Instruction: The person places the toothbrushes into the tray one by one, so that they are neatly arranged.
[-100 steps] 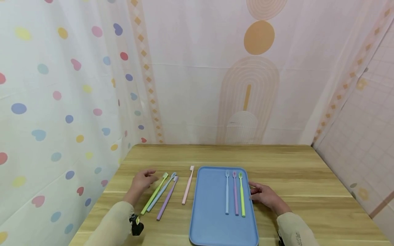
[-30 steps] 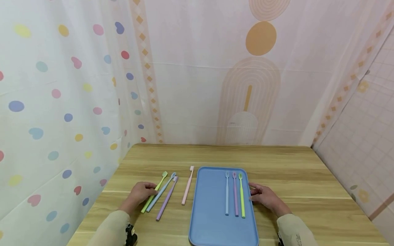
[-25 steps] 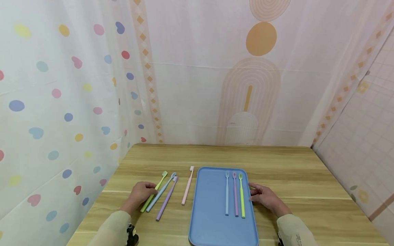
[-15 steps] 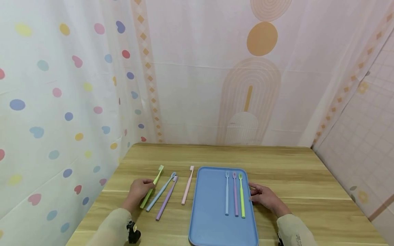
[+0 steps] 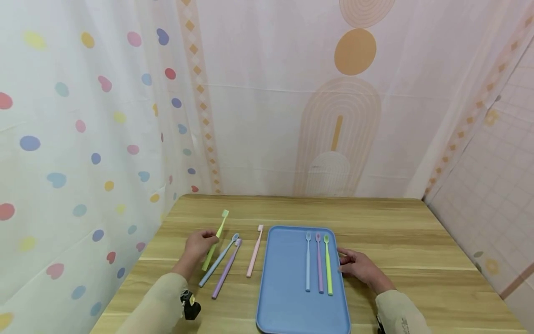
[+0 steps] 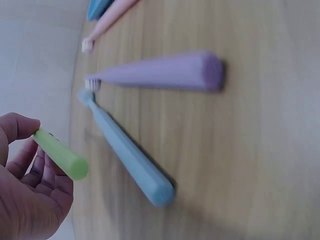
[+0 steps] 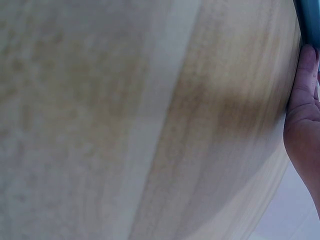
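My left hand (image 5: pixel 202 246) pinches a green toothbrush (image 5: pixel 221 227) between thumb and fingers, raised off the table with its head pointing away. In the left wrist view the handle end of this green toothbrush (image 6: pixel 62 157) sticks out of the grip. Just right of that hand, a light blue toothbrush (image 5: pixel 219 260) and a purple toothbrush (image 5: pixel 226 269) lie slanted on the wood. A pink toothbrush (image 5: pixel 255 253) lies beside the blue tray (image 5: pixel 283 278). My right hand (image 5: pixel 362 268) rests against the tray's right edge, its thumb straight in the right wrist view; some fingertips are hidden.
On the tray's right half lie a light blue toothbrush (image 5: pixel 308 262), a purple toothbrush (image 5: pixel 319 264) and a yellow-green toothbrush (image 5: pixel 328 266), side by side with heads away from me. The wooden table (image 5: pixel 396 227) ends at patterned curtains (image 5: pixel 258 139) behind and left.
My left hand has closed on the green toothbrush, drawn it away from the light blue one and lifted it forward. The right hand and tray have stayed in place.
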`<state>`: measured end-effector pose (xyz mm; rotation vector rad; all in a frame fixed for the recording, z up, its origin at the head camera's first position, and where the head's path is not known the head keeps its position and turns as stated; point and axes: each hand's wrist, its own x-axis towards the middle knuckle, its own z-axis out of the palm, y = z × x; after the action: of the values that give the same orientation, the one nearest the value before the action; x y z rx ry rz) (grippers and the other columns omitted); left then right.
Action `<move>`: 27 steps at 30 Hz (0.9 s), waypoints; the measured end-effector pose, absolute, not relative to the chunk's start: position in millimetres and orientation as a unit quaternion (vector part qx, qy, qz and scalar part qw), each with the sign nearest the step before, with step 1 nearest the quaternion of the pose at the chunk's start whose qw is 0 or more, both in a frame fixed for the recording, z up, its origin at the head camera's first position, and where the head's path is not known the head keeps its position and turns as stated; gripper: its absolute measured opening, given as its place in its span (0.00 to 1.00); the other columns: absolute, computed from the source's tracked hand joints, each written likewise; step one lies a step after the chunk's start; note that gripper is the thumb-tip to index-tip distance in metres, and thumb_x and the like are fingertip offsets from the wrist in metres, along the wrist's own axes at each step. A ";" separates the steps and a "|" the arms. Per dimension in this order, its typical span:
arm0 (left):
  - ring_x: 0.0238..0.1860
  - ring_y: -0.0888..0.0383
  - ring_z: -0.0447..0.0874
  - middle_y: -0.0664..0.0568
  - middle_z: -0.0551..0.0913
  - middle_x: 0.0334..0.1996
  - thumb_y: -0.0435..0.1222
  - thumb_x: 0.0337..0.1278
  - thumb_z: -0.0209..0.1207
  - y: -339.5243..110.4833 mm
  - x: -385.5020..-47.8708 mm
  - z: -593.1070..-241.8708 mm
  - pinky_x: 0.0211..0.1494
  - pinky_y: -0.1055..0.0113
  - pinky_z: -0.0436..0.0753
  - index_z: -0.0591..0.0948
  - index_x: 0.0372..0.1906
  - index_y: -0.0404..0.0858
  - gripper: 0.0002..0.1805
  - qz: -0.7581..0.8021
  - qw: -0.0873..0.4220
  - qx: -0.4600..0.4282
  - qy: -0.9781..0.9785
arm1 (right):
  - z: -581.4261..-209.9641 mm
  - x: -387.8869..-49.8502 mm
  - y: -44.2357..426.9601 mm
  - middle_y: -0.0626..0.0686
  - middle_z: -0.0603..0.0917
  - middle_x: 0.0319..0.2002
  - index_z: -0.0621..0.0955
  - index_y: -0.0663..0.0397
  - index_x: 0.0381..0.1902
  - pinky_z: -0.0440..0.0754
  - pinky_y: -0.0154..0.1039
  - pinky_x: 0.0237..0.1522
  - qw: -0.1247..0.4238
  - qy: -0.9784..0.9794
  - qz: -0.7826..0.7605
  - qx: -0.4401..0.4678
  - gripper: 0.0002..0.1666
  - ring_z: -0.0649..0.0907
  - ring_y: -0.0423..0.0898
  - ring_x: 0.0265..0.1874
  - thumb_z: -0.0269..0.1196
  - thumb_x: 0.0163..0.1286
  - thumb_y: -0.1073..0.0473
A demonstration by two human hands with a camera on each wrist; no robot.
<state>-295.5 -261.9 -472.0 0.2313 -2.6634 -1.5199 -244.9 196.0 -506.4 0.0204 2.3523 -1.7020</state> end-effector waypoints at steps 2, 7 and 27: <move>0.38 0.52 0.80 0.39 0.84 0.40 0.28 0.57 0.61 -254.0 -297.1 -470.2 0.34 0.68 0.77 0.82 0.49 0.23 0.16 -0.506 0.040 0.071 -0.859 | -505.8 -244.8 196.5 0.60 0.79 0.44 0.67 0.72 0.69 0.83 0.45 0.44 0.120 0.804 -0.583 0.007 0.38 0.79 0.49 0.42 0.63 0.61 0.76; 0.32 0.58 0.77 0.42 0.83 0.34 0.25 0.53 0.62 -232.2 -300.7 -465.1 0.31 0.71 0.76 0.82 0.49 0.23 0.16 -0.541 0.049 0.064 -0.837 | -503.9 -243.1 197.1 0.61 0.79 0.44 0.67 0.72 0.69 0.83 0.44 0.44 0.121 0.803 -0.584 0.006 0.38 0.79 0.50 0.42 0.63 0.61 0.75; 0.30 0.57 0.77 0.47 0.82 0.32 0.24 0.53 0.64 -155.8 -307.5 -460.4 0.29 0.69 0.74 0.82 0.52 0.27 0.18 -0.612 0.004 0.055 -0.789 | -505.9 -244.7 197.7 0.59 0.80 0.43 0.68 0.71 0.69 0.83 0.45 0.44 0.109 0.812 -0.573 0.004 0.37 0.80 0.49 0.41 0.64 0.61 0.75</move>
<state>-307.5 -155.8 -460.4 0.1730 -2.4727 -1.9176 -244.7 197.7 -505.9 0.0132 2.3886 -1.6862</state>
